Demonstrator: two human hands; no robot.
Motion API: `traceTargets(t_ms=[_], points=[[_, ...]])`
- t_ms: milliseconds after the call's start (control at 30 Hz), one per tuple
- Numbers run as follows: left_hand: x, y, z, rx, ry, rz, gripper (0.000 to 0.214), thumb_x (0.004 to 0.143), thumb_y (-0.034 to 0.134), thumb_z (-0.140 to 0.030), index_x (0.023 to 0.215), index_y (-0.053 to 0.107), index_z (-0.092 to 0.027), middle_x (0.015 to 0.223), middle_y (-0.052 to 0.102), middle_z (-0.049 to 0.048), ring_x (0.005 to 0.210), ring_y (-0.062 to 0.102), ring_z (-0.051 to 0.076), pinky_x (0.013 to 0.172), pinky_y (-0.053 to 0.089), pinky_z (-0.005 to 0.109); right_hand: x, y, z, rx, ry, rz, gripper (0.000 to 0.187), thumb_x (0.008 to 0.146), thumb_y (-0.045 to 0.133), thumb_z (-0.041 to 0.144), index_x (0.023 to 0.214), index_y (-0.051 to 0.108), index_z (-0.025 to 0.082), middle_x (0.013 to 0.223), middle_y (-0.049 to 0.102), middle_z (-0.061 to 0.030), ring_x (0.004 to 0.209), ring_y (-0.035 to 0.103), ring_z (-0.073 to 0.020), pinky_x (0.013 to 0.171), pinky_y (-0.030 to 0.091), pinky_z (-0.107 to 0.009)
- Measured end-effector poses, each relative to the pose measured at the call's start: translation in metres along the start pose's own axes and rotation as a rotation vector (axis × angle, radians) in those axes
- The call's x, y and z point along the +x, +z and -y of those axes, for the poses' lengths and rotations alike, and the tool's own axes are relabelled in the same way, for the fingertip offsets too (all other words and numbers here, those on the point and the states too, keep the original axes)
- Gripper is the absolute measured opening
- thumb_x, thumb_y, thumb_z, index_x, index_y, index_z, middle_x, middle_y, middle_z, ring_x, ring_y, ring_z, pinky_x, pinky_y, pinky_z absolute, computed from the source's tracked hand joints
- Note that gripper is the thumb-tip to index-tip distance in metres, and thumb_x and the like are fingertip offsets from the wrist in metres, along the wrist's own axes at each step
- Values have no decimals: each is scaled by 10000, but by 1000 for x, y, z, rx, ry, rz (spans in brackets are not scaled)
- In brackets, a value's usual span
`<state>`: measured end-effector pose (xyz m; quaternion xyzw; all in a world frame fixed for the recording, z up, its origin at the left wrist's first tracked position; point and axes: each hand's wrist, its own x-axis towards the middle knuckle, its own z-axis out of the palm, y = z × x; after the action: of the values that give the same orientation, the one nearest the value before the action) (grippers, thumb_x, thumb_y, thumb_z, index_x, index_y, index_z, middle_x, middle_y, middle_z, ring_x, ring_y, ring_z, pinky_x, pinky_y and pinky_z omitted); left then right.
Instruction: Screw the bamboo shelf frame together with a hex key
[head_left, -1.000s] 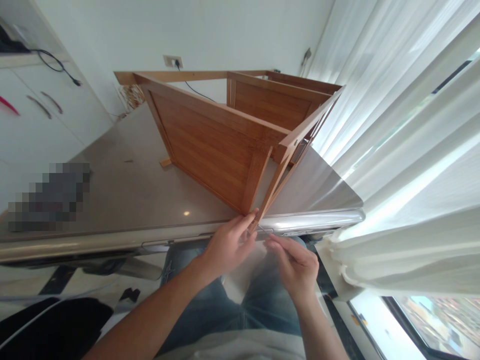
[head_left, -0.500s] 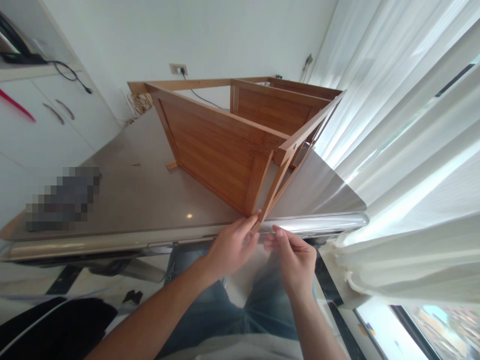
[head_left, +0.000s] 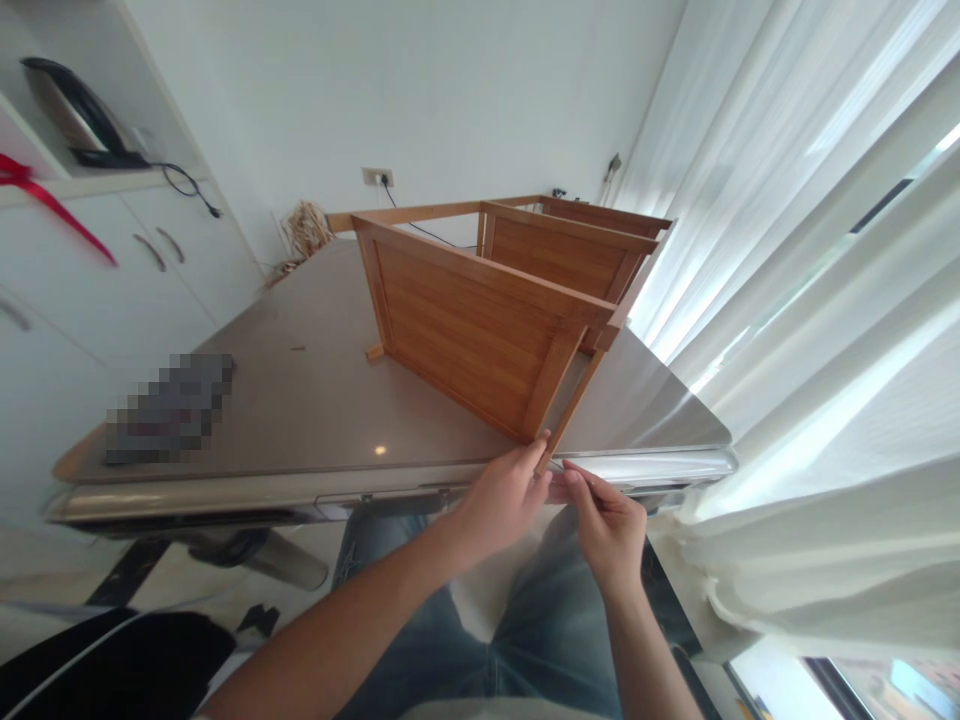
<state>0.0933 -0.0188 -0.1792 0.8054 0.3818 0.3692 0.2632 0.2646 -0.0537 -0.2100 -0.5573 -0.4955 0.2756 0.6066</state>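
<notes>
A wooden bamboo-coloured furniture frame [head_left: 480, 330] with panelled sides lies on a grey table [head_left: 300, 400]. Its near corner post reaches the table's front edge. My left hand [head_left: 499, 500] curls round the end of that post, fingers closed on it. My right hand [head_left: 604, 520] sits just to the right of it, fingertips pinched together against the post's end. What the pinch holds is too small to make out.
White curtains [head_left: 810, 300] hang close on the right. White cabinets [head_left: 112, 290] stand at left with a kettle [head_left: 71, 110] and cable on top. A blurred dark object [head_left: 169, 405] lies on the table's left. My jeans-clad legs [head_left: 480, 620] are below the table edge.
My right hand has moved left and up until its fingertips meet the post's end beside my left hand. The view has tilted, so the frame appears lower and further off.
</notes>
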Motion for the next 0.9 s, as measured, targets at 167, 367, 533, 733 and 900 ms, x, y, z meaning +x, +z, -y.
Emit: traceTargets(t_ms=[167, 367, 533, 733, 900], points=[[-7, -18, 4, -87, 79, 94, 623, 1010, 545, -354, 1590, 348, -241, 1236, 718, 95, 914, 724, 185, 874, 607, 339, 14, -11, 4, 127, 106, -4, 420, 829, 781, 574, 950, 826, 175, 825, 815, -98, 631, 771, -274, 634, 680, -416], [-18, -90, 22, -30, -23, -210, 287, 993, 576, -354, 1255, 601, -238, 1040, 740, 51, 875, 709, 163, 785, 581, 287, 11, -9, 9, 127, 116, -26, 448, 845, 749, 614, 918, 809, 176, 794, 807, -99, 616, 761, -272, 621, 674, -418], [-4, -150, 59, 46, -206, -442, 292, 907, 654, -414, 1131, 660, -227, 1031, 741, 55, 904, 706, 204, 818, 564, 343, 4, -7, 5, 226, 121, -140, 410, 866, 754, 567, 945, 786, 166, 791, 799, -98, 650, 771, -261, 645, 675, -396], [36, -208, 120, 6, -447, -735, 623, 781, 699, -354, 1339, 519, -144, 1351, 612, 159, 1138, 635, 279, 1055, 476, 508, 11, -18, 4, 426, 130, -136, 445, 864, 762, 546, 1094, 743, 166, 1032, 798, -124, 978, 779, -287, 974, 605, -486], [70, -225, 152, -98, -537, -682, 766, 665, 725, -265, 1378, 494, -108, 1480, 529, 202, 1385, 475, 377, 1174, 349, 581, 9, -22, 5, 338, 69, -56, 344, 957, 642, 480, 1172, 692, 216, 755, 616, 14, 801, 705, -183, 808, 587, -360]])
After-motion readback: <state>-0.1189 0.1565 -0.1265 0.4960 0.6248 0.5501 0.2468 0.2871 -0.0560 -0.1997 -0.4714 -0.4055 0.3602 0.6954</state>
